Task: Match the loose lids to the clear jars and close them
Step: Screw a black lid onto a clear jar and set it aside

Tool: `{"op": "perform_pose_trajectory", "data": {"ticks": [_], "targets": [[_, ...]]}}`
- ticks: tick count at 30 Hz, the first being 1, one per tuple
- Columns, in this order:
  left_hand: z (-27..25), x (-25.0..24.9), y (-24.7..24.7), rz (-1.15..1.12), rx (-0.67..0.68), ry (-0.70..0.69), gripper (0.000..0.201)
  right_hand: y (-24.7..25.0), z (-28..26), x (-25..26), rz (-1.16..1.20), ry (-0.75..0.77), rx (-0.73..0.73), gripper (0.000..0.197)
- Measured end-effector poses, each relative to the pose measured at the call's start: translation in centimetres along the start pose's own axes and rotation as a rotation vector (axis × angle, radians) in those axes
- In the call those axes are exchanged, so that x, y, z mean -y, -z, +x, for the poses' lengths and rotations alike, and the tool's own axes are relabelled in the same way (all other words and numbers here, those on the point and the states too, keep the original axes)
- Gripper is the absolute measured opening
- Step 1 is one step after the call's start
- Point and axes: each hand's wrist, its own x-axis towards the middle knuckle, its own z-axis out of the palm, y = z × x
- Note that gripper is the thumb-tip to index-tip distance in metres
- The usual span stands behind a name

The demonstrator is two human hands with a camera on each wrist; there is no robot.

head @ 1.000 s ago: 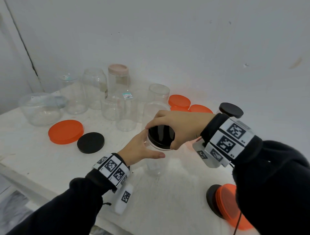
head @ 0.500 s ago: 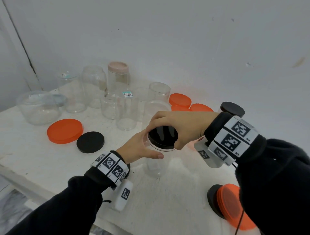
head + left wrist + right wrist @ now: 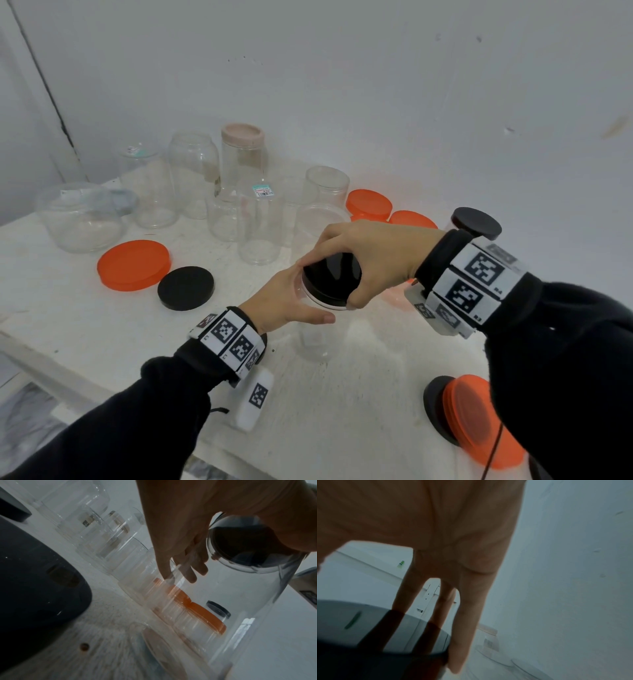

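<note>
A clear jar (image 3: 313, 337) stands on the white table (image 3: 85, 335) near its middle. My left hand (image 3: 287, 301) wraps round the jar's upper wall, thumb across the front. A black lid (image 3: 332, 277) sits on the jar's mouth, and my right hand (image 3: 359, 260) grips its rim from above with curled fingers. In the left wrist view the jar (image 3: 231, 615) fills the right side, with the black lid (image 3: 245, 547) seen through its wall. The right wrist view shows my fingers (image 3: 467, 615) round the lid (image 3: 368, 635).
Several open clear jars (image 3: 260, 222) cluster at the back, one with a pink lid (image 3: 242, 134), and a wide clear bowl (image 3: 80, 219) at far left. Loose orange lid (image 3: 133, 264) and black lid (image 3: 186, 287) lie left; orange lids (image 3: 369, 204) behind; stacked lids (image 3: 476, 418) near right.
Both hands stay on the same jar and lid. My right hand has turned slightly on the lid; nothing else has moved.
</note>
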Motion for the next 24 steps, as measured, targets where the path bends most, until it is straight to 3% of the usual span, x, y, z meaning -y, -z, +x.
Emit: {"op": "perform_pose_trajectory", "data": {"ticks": [5, 11, 17, 24], "targets": [[-0.3, -0.1, -0.2, 0.053, -0.009, -0.01, 0.074, -2.1, -0.3, -0.4, 0.02, -0.091, -0.173, 0.067], [-0.2, -0.3, 0.0, 0.083, 0.013, 0.007, 0.073, -0.5, -0.1, 0.1, -0.013, -0.067, -0.027, 0.071], [0.0, 0.1, 0.5, 0.075, 0.036, 0.036, 0.073, 0.0, -0.3, 0.3, 0.01, 0.046, 0.05, 0.077], [0.1, 0.1, 0.6, 0.059, 0.045, 0.043, 0.073, 0.0, -0.1, 0.6, -0.018, 0.058, 0.082, 0.077]]}}
